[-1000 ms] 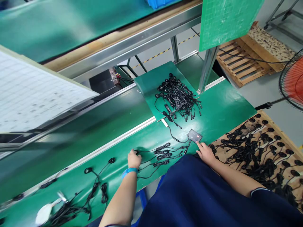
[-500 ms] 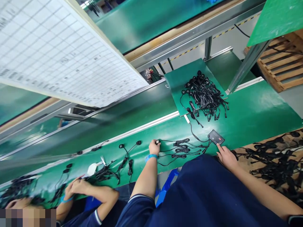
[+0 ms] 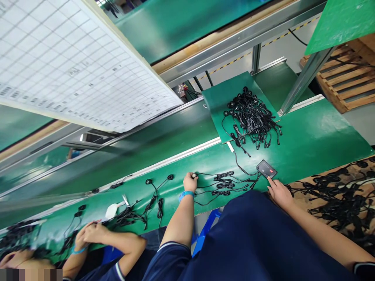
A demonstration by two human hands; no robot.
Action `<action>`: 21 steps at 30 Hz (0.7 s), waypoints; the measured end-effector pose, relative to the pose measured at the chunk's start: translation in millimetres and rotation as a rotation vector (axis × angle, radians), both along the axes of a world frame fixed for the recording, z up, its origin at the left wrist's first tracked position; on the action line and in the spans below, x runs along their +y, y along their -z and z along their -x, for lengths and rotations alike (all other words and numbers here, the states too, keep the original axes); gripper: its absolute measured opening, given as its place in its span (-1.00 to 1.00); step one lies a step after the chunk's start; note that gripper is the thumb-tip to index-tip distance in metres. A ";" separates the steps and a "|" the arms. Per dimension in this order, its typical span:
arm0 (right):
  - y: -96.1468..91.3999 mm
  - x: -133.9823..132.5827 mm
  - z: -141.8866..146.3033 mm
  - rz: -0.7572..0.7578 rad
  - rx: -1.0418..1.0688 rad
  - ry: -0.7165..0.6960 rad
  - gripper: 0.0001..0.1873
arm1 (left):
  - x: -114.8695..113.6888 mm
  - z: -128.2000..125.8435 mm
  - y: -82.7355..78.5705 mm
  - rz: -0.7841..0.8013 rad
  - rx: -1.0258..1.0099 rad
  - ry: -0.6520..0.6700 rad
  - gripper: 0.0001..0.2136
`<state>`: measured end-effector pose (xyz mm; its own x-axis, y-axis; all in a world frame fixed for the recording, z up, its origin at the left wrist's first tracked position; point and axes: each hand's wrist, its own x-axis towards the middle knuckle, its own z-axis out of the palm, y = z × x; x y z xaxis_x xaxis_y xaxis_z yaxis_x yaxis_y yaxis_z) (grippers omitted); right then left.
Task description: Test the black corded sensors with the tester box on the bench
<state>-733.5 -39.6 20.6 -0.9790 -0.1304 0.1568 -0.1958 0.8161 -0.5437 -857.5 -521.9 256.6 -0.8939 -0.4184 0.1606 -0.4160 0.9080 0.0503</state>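
Observation:
My left hand (image 3: 190, 182) rests on the green bench (image 3: 316, 140), its fingers closed on the small round black head of a cable at its tip. Several coiled black cables (image 3: 224, 184) lie between my hands, running to a small black box with a red label (image 3: 266, 168). My right hand (image 3: 278, 192) sits just below that box, its index finger stretched out onto the box's near edge and the other fingers curled.
A heap of black cables (image 3: 252, 119) lies on a green mat behind the box. More cables cover a brown board (image 3: 336, 195) at right. A co-worker's hands (image 3: 89, 233) work at left among loose cables (image 3: 152, 199). A large printed sheet (image 3: 73, 66) hangs overhead.
The view swung left and up a second ago, bringing the co-worker and the sheet into view. My two hands have stayed where they were, at the cable head and the black box.

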 end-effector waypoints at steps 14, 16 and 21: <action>0.8 -0.5 -3.0 0.075 -0.070 -0.023 -0.43 | 8.4 -15.9 -6.1 0.105 0.130 0.053 -0.79; 1.4 -0.9 -3.4 0.086 -0.078 -0.019 -0.43 | 10.1 -16.7 -9.6 0.131 0.145 0.063 -0.77; 2.6 -2.0 -4.0 0.106 -0.081 -0.017 -0.43 | 11.6 -17.5 -15.7 0.141 0.139 0.017 -0.74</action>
